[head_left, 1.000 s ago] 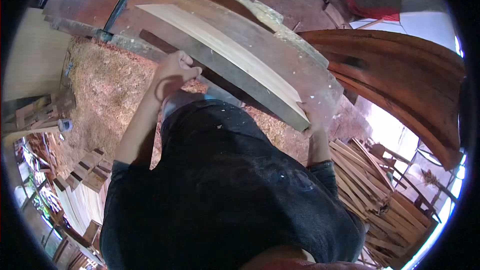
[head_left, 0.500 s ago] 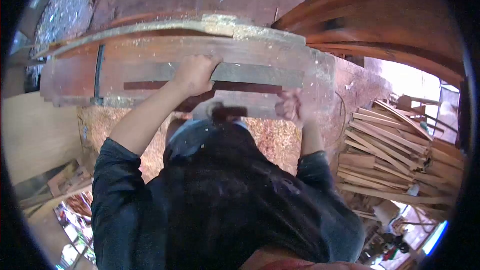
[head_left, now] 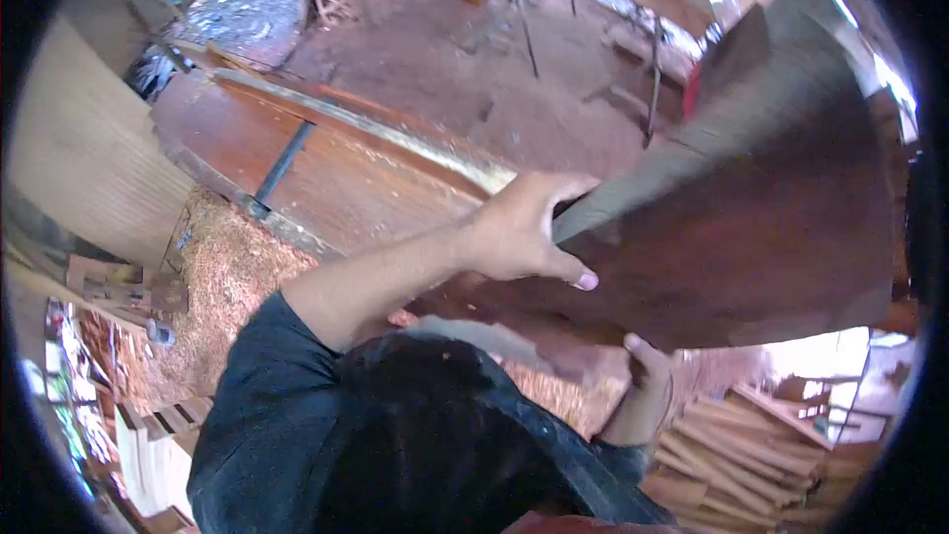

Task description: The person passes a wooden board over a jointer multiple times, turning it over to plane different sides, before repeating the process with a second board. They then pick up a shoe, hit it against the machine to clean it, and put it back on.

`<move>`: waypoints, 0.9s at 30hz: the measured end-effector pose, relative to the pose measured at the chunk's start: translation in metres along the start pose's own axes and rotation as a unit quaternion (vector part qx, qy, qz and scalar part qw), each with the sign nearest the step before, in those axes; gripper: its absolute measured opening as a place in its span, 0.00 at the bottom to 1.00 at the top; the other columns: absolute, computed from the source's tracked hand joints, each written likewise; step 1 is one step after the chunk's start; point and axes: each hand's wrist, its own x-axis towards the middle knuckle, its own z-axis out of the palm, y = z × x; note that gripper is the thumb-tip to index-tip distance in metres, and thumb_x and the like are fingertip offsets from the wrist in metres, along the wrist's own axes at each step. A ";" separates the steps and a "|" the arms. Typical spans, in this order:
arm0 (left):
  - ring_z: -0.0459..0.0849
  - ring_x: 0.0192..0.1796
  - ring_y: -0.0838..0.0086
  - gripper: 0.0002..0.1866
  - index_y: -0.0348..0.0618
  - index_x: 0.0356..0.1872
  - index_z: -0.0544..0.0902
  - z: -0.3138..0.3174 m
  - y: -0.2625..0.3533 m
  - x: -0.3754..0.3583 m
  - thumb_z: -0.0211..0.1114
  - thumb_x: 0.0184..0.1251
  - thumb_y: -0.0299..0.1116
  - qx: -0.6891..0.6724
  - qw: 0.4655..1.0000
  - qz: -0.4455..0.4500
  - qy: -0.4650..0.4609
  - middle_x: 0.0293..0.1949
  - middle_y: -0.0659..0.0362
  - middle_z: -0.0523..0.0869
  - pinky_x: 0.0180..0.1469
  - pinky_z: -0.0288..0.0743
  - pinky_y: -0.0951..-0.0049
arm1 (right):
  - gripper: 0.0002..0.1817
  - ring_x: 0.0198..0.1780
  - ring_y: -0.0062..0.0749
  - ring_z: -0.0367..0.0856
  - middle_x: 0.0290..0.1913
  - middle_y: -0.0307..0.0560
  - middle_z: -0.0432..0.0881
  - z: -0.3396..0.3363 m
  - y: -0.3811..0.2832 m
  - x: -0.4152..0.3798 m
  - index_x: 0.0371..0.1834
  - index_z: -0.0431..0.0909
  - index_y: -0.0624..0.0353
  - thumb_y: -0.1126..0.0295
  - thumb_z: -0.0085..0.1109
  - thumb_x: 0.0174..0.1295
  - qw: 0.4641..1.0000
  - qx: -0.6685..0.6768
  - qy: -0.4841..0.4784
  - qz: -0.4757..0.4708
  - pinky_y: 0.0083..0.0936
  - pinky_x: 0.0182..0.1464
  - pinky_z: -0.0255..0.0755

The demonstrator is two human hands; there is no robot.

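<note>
A wooden board [head_left: 741, 247], dark brown on its broad face with a greyish edge, is raised and tilted, reaching up to the right. My left hand [head_left: 519, 227] grips that edge near its lower left end, thumb on the face and fingers over the far side. Below, my right hand [head_left: 649, 386] is at the board's bottom edge, its thumb up against the face. Its other fingers are mostly hidden. Behind my left forearm lies the reddish-brown workbench [head_left: 366, 203], with a dark strip [head_left: 285, 166] across it.
A long pale-edged wooden strip [head_left: 366, 129] runs along the bench's far side. Wood shavings [head_left: 232, 262] cover the floor by the bench. At lower right is a pile of wooden slats [head_left: 741, 445]. A pale panel [head_left: 99, 129] stands at left.
My left hand has moved from the piece on the bench to the raised board. My right hand has come to the board's lower edge. The view has turned right.
</note>
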 end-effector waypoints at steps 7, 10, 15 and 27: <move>0.86 0.53 0.69 0.26 0.33 0.59 0.80 -0.029 -0.167 -0.106 0.77 0.59 0.21 -0.310 0.887 -0.209 0.269 0.52 0.54 0.88 0.60 0.84 0.68 | 0.35 0.51 0.51 0.89 0.46 0.62 0.88 0.107 -0.046 0.057 0.54 0.84 0.63 0.64 0.84 0.39 0.843 -0.501 -0.137 -0.142 0.41 0.55 0.80; 0.86 0.53 0.70 0.26 0.34 0.60 0.80 -0.030 -0.245 -0.153 0.76 0.60 0.21 -0.274 0.861 -0.284 0.320 0.51 0.55 0.88 0.56 0.83 0.70 | 0.33 0.49 0.57 0.88 0.45 0.65 0.88 0.145 -0.016 0.088 0.56 0.83 0.63 0.66 0.81 0.42 0.788 -0.566 -0.206 -0.129 0.44 0.53 0.80; 0.85 0.49 0.75 0.23 0.35 0.59 0.80 -0.042 -0.255 -0.174 0.73 0.64 0.27 -0.237 0.843 -0.342 0.342 0.51 0.56 0.87 0.45 0.79 0.75 | 0.31 0.44 0.62 0.88 0.38 0.68 0.87 0.186 0.052 0.120 0.55 0.82 0.63 0.64 0.79 0.45 0.709 -0.660 -0.240 -0.070 0.46 0.47 0.81; 0.86 0.57 0.58 0.32 0.36 0.66 0.74 -0.023 -0.247 -0.169 0.73 0.70 0.47 -0.452 0.727 -0.447 0.259 0.57 0.47 0.85 0.53 0.85 0.55 | 0.40 0.56 0.61 0.84 0.53 0.62 0.86 0.099 0.053 0.126 0.67 0.75 0.56 0.65 0.81 0.47 0.756 -0.596 -0.270 -0.026 0.45 0.58 0.78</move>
